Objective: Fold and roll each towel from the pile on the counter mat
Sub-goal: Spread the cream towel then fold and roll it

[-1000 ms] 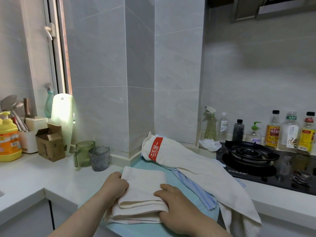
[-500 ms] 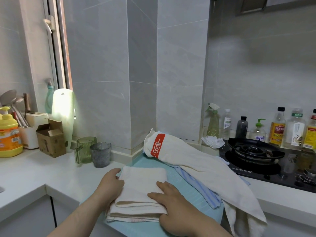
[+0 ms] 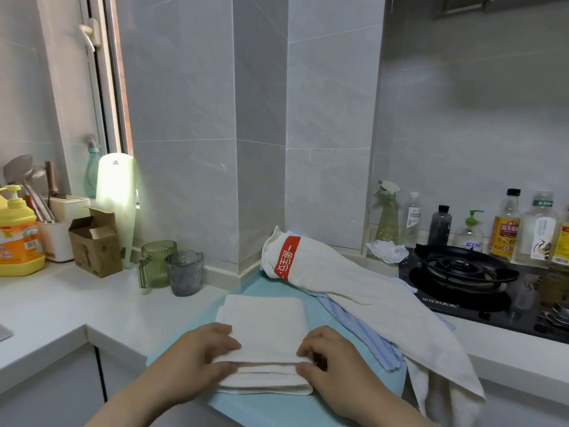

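Note:
A folded cream towel (image 3: 264,322) lies on the light blue counter mat (image 3: 271,408) in front of me. My left hand (image 3: 200,355) grips its near left edge and my right hand (image 3: 332,362) grips its near right edge, fingers curled around the front fold. Behind it to the right a long cream towel with a red label (image 3: 354,291) sprawls over a blue striped towel (image 3: 363,331) and hangs off the counter's front edge.
A green cup (image 3: 155,263) and a grey cup (image 3: 184,277) stand left of the mat, near a cardboard box (image 3: 95,241) and a yellow soap bottle (image 3: 17,232). The black gas stove (image 3: 462,272) and several bottles (image 3: 505,226) are at the right. A crumpled tissue (image 3: 388,252) lies by the stove.
Both hands have slid to the towel's near edge and curled around the front fold. The towel now lies squarer to me, and the view has tilted slightly.

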The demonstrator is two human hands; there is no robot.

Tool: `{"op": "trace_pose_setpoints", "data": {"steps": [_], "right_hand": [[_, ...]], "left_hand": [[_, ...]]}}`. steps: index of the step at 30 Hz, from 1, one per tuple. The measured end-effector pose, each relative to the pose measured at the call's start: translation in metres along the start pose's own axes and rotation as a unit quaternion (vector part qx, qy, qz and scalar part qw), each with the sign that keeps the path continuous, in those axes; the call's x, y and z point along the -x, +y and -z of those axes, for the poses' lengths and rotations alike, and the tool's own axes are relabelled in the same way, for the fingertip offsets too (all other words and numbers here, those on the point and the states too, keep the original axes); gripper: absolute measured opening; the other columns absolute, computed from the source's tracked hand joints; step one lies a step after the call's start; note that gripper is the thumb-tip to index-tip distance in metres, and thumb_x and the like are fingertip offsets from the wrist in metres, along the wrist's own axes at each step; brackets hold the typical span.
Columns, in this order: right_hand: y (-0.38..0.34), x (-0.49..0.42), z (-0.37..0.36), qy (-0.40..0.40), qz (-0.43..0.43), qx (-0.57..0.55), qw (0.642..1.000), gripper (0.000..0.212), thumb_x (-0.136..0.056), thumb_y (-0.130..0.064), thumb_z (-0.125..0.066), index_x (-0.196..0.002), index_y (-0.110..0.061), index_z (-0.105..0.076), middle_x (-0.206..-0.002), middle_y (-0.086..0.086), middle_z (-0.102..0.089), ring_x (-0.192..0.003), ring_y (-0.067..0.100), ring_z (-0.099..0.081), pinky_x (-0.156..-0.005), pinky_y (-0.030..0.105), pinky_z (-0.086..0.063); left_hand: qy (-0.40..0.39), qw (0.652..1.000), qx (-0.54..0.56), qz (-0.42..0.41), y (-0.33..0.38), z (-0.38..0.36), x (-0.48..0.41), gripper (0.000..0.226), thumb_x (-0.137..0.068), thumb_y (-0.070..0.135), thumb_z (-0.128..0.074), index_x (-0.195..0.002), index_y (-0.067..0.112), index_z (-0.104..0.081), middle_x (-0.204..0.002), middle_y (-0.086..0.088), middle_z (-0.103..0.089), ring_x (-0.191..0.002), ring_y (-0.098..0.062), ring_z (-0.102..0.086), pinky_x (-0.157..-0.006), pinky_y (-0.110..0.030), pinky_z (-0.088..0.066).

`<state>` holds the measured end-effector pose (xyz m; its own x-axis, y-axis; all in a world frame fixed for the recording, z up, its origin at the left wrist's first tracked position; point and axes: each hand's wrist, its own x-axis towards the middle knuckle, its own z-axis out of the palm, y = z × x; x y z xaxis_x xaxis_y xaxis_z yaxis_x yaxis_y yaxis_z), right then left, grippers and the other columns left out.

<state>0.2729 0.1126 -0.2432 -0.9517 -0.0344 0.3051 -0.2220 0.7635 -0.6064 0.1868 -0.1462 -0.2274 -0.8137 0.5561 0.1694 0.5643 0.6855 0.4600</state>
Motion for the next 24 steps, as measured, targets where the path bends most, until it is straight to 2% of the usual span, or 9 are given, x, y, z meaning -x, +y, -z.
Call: {"op": "trace_pose_setpoints", "data": {"steps": [4, 6, 8, 12, 16, 19, 21, 23, 24], "right_hand": [[-0.003, 0.004, 0.003, -0.036, -0.019, -0.012, 0.999, 0.024, -0.083, -0.035, -0.07, -0.101, -0.042, -0.055, -0.118, -0.027, -0.042, -0.091, 0.002, -0.056, -0.082, 0.004, -0.04], [-0.005, 0.006, 0.003, -0.05, -0.021, -0.007, 0.999, 0.024, -0.081, -0.034, -0.072, -0.095, -0.044, -0.055, -0.121, -0.029, -0.039, -0.088, 0.003, -0.056, -0.08, 0.004, -0.04], [-0.006, 0.006, 0.0, -0.035, -0.013, -0.003, 0.999, 0.019, -0.082, -0.031, -0.072, -0.086, -0.041, -0.057, -0.114, -0.023, -0.046, -0.087, 0.002, -0.055, -0.08, 0.004, -0.039], [-0.008, 0.004, -0.003, -0.006, 0.005, -0.004, 1.0, 0.018, -0.082, -0.026, -0.071, -0.07, -0.031, -0.059, -0.095, -0.009, -0.052, -0.083, -0.002, -0.053, -0.075, 0.007, -0.039], [-0.009, 0.005, 0.001, -0.033, 0.004, 0.012, 0.999, 0.016, -0.083, -0.033, -0.068, -0.069, -0.033, -0.061, -0.093, -0.012, -0.054, -0.082, -0.001, -0.054, -0.076, 0.008, -0.04], [-0.011, -0.003, 0.006, 0.038, -0.063, -0.007, 0.997, 0.017, -0.087, -0.04, -0.059, -0.074, -0.029, -0.062, -0.088, -0.01, -0.063, -0.08, 0.001, -0.057, -0.075, 0.015, -0.045], [-0.012, -0.011, 0.005, 0.064, -0.158, -0.023, 0.985, 0.03, -0.086, -0.051, -0.054, -0.078, -0.022, -0.059, -0.082, -0.005, -0.066, -0.076, 0.01, -0.063, -0.073, 0.028, -0.05], [-0.016, -0.019, 0.0, 0.037, -0.22, -0.02, 0.975, 0.046, -0.077, -0.064, -0.05, -0.072, -0.018, -0.051, -0.074, 0.001, -0.064, -0.076, 0.025, -0.068, -0.068, 0.032, -0.054], [-0.018, -0.022, -0.002, 0.02, -0.235, -0.014, 0.972, 0.048, -0.072, -0.067, -0.049, -0.07, -0.019, -0.048, -0.074, 0.003, -0.062, -0.077, 0.028, -0.068, -0.066, 0.031, -0.054]], "left_hand": [[0.035, 0.998, -0.013, -0.043, -0.011, -0.006, 0.004, 0.052, -0.085, 0.038, -0.068, -0.067, 0.081, -0.045, -0.12, 0.032, -0.048, -0.11, 0.021, -0.046, -0.095, -0.002, -0.033], [0.061, 0.997, 0.026, -0.039, -0.01, -0.009, 0.007, 0.058, -0.086, 0.032, -0.071, -0.066, 0.08, -0.048, -0.117, 0.032, -0.052, -0.105, 0.026, -0.047, -0.089, 0.002, -0.033], [0.078, 0.994, 0.069, -0.027, -0.011, -0.013, 0.009, 0.059, -0.084, 0.024, -0.073, -0.065, 0.076, -0.055, -0.114, 0.031, -0.056, -0.105, 0.024, -0.048, -0.085, 0.0, -0.037], [0.048, 0.995, 0.084, -0.016, -0.017, -0.009, 0.012, 0.044, -0.081, 0.02, -0.076, -0.069, 0.062, -0.067, -0.116, 0.03, -0.057, -0.108, 0.024, -0.048, -0.089, -0.004, -0.041], [0.009, 0.998, 0.069, 0.007, -0.01, 0.0, 0.015, 0.006, -0.073, 0.047, -0.071, -0.075, 0.049, -0.075, -0.116, 0.03, -0.058, -0.107, 0.018, -0.052, -0.095, -0.015, -0.044], [0.042, 0.998, 0.048, 0.005, 0.001, 0.008, 0.0, 0.037, -0.074, 0.063, -0.054, -0.068, 0.032, -0.073, -0.094, 0.018, -0.066, -0.09, 0.005, -0.061, -0.088, -0.023, -0.047], [0.043, 0.999, -0.004, -0.006, 0.013, 0.014, -0.016, 0.029, -0.084, 0.053, -0.055, -0.07, 0.032, -0.068, -0.09, 0.013, -0.061, -0.086, 0.0, -0.058, -0.081, -0.02, -0.044], [0.045, 0.998, -0.045, -0.017, 0.021, 0.014, -0.04, 0.014, -0.091, 0.04, -0.056, -0.091, 0.034, -0.069, -0.102, 0.014, -0.057, -0.094, -0.001, -0.055, -0.087, -0.019, -0.042], [0.035, 0.998, -0.057, -0.013, 0.024, 0.013, -0.053, 0.018, -0.094, 0.038, -0.054, -0.104, 0.032, -0.068, -0.11, 0.013, -0.057, -0.101, -0.002, -0.054, -0.093, -0.021, -0.041]]}}
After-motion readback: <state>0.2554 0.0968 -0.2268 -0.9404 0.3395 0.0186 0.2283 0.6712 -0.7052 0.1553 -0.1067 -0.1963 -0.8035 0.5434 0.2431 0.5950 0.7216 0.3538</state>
